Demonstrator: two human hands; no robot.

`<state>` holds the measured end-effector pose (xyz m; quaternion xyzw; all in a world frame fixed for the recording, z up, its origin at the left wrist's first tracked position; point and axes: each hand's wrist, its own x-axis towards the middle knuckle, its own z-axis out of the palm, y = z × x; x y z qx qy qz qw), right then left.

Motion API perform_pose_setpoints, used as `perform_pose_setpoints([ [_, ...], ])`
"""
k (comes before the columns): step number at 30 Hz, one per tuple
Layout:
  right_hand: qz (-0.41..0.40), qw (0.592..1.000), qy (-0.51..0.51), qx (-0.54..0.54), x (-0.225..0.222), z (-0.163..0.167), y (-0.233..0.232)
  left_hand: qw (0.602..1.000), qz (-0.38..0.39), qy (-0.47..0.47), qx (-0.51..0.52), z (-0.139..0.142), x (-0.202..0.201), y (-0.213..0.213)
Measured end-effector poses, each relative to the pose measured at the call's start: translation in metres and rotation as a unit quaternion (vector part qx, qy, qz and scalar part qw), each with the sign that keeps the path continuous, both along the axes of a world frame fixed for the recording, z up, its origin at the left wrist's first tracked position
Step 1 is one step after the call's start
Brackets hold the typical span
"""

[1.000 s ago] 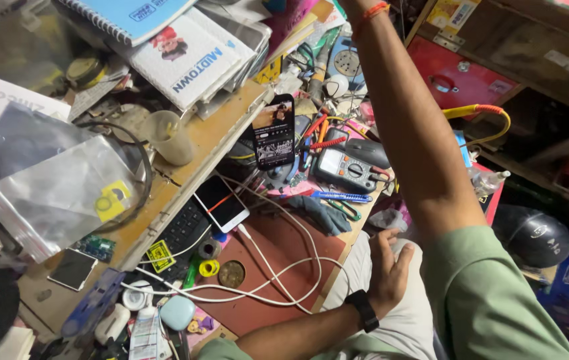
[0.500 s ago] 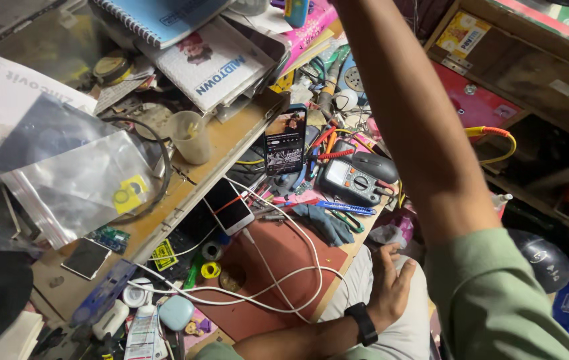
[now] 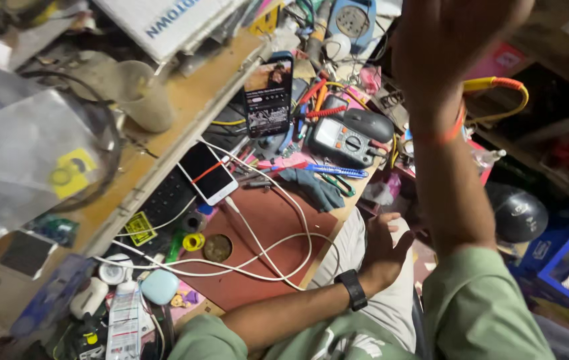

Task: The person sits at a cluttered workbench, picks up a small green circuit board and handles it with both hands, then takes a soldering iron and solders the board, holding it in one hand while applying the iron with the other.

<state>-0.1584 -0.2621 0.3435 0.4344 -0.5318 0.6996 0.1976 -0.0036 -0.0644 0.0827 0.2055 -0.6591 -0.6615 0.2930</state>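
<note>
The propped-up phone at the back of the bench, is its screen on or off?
On. The propped-up phone stands upright with a lit picture and text on its screen, unlike the white phone lying flat with a dark screen.

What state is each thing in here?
Propped phone: screen lit, upright.
White phone: screen dark, cable plugged in.
Multimeter: lying flat, display blank.
Cup: upright.
Left hand: open, resting on lap.
Right hand: raised, blurred.
</note>
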Motion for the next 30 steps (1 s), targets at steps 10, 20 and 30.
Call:
perform_pose_setpoints([
  [10, 0.136, 0.857, 0.231, 0.440, -0.003, -0.098, 0.020, 0.949, -0.292, -0.046, -0.111, 0.002, 0.024, 0.015],
  [20, 0.134, 0.693, 0.472, 0.529, -0.057, -0.150, -0.084, 0.921, -0.299, -0.013, -0.249, 0.043, 0.021, -0.011],
  [30, 0.221, 0.746, 0.358, 0.515, -0.102, -0.126, -0.037, 0.925, -0.290, -0.103, -0.221, 0.056, -0.004, -0.024],
])
